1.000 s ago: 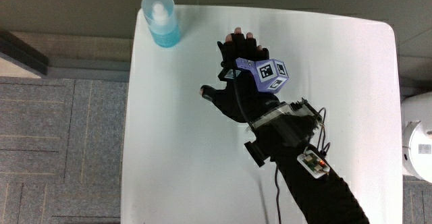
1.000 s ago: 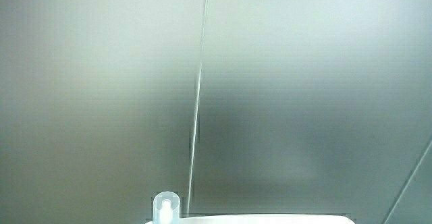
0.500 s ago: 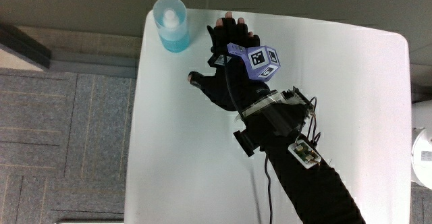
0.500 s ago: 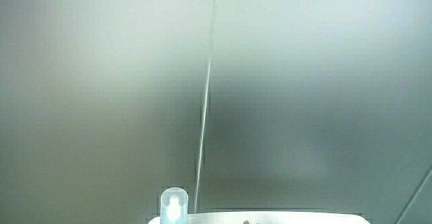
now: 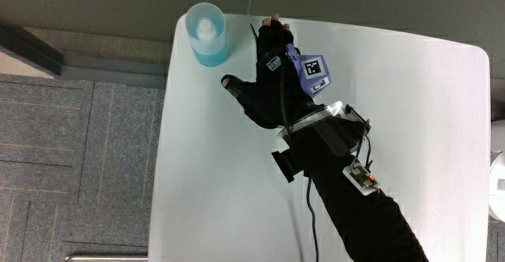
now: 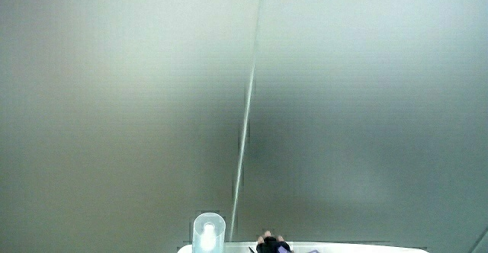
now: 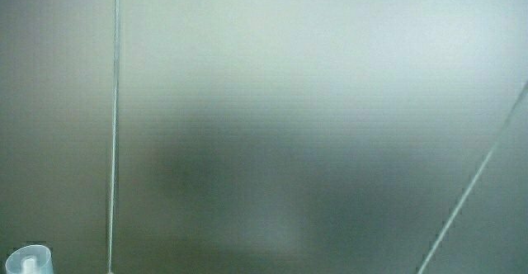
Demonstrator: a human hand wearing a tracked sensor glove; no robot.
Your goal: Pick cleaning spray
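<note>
Blue-tinted cleaning spray (image 5: 208,33) stands at the table (image 5: 221,175) corner, just beside the hand (image 5: 272,88). Hand has closed in from mid-table; fingers spread, thumb out, holding nothing. Grasp looks imminent. Side views mostly pale wall.

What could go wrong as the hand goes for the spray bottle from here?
1. The cleaning spray stands at the very corner of the table; a sideways bump from the hand might push it off the edge.
2. The hand is beside the bottle, not yet touching it, fingers spread; closing early could catch only the clear cap and tip it.
3. The side views show mostly pale wall, so the grasp can be judged only from above.
</note>
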